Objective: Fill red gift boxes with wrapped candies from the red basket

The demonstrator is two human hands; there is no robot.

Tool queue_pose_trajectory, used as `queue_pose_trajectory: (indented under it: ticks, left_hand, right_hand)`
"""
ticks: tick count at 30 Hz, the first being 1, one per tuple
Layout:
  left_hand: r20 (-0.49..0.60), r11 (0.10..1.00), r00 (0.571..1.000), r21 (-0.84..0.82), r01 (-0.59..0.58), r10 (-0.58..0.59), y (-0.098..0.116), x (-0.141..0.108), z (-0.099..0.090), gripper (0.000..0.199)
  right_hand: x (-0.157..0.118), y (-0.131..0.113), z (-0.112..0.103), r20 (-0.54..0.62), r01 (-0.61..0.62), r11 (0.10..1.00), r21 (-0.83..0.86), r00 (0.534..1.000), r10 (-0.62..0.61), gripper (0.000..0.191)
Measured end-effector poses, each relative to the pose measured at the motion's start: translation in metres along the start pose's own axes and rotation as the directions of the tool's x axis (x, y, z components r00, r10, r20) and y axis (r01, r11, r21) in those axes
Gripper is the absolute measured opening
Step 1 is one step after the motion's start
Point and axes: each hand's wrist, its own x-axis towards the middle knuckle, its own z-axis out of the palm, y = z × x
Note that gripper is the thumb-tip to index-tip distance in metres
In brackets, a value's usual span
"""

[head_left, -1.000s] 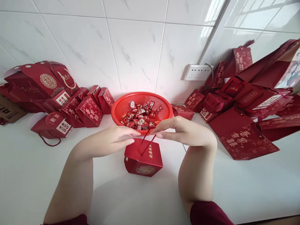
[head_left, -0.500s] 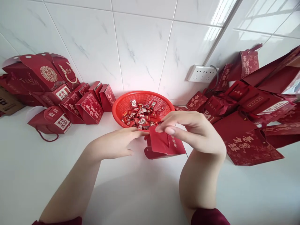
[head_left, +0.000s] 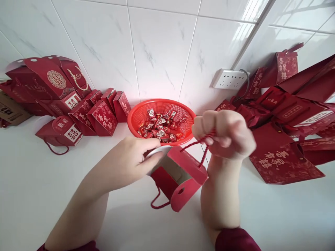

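Observation:
A red gift box point(head_left: 188, 162) with rope handles tilts open in front of me, its inside showing between the spread flaps. My left hand point(head_left: 131, 157) pinches the flap on its left side, the pale inner face turned up. Closed in a fist, my right hand point(head_left: 223, 134) grips one twisted rope handle point(head_left: 205, 155) and pulls it up to the right. The other rope handle point(head_left: 159, 205) hangs loose at the near side. Just beyond the box stands a red plastic basket point(head_left: 134, 118) holding wrapped candies point(head_left: 161, 128).
Red gift boxes point(head_left: 104, 118) are grouped on the left of the white counter point(head_left: 125, 223), by a brown carton point(head_left: 12, 109). More red boxes and bags point(head_left: 282, 153) are piled on the right. A white power strip point(head_left: 230, 79) is against the tiled wall.
The box has been spread open and its flaps have parted. My right hand has closed on a rope handle; my left hand has taken hold of a flap.

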Motion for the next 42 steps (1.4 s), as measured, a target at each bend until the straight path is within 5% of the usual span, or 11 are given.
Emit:
queue_pose_trajectory:
  ticks: [2, 4, 7, 9, 13, 20, 23, 28, 33, 37, 42]
  left_hand:
    - [0.02, 0.996, 0.997, -0.03, 0.079, -0.079, -0.004, 0.002, -0.003, 0.035]
    - [0.077, 0.988, 0.987, -0.06, 0.142, -0.138, -0.01, 0.006, -0.006, 0.039]
    - [0.193, 0.974, 0.962, -0.081, 0.21, -0.191, -0.02, 0.01, -0.003, 0.036]
    - [0.278, 0.967, 0.942, -0.116, 0.225, -0.186, -0.026, 0.012, 0.002, 0.03]
    - [0.374, 0.958, 0.911, -0.153, 0.243, -0.171, -0.039, 0.017, 0.013, 0.021]
    - [0.358, 0.956, 0.887, 0.141, 0.258, -0.292, -0.054, 0.023, 0.018, 0.032]
    - [0.323, 0.943, 0.902, 0.262, 0.206, -0.287, -0.054, 0.025, 0.02, 0.034]
    - [0.365, 0.952, 0.885, 0.21, 0.225, -0.29, -0.053, 0.026, 0.024, 0.034]
    - [0.373, 0.945, 0.878, 0.244, 0.219, -0.3, -0.051, 0.026, 0.025, 0.038]
    - [0.356, 0.953, 0.9, 0.253, 0.167, -0.252, -0.058, 0.027, 0.025, 0.032]
    - [0.372, 0.978, 0.907, 0.144, 0.152, -0.195, -0.064, 0.026, 0.026, 0.017]
  right_hand:
    - [-0.003, -0.003, -0.002, -0.053, -0.257, 0.914, -0.313, 0.966, 0.253, 0.039]
    - [-0.005, -0.006, -0.002, -0.017, -0.434, 0.705, -0.561, 0.857, 0.514, 0.032]
    - [-0.007, -0.006, 0.004, 0.026, -0.46, 0.448, -0.767, 0.675, 0.737, 0.035]
    - [-0.008, -0.002, 0.013, -0.009, -0.439, 0.346, -0.829, 0.63, 0.777, 0.038]
    - [-0.012, 0.013, 0.032, 0.039, -0.365, 0.299, -0.882, 0.575, 0.817, 0.037]
    - [-0.026, 0.028, 0.039, 0.01, -0.33, 0.188, -0.925, 0.474, 0.88, 0.038]
    - [-0.035, 0.026, 0.035, 0.066, -0.308, 0.264, -0.914, 0.529, 0.846, 0.044]
    - [-0.053, 0.024, 0.043, 0.266, -0.102, 0.55, -0.829, 0.794, 0.547, 0.026]
    - [-0.072, 0.02, 0.048, 0.348, 0.001, 0.53, -0.848, 0.755, 0.556, 0.019]
    - [-0.084, 0.008, 0.035, 0.199, -0.119, 0.444, -0.888, 0.772, 0.604, 0.024]
    - [-0.107, 0.0, 0.021, -0.023, -0.331, 0.377, -0.865, 0.776, 0.63, 0.006]
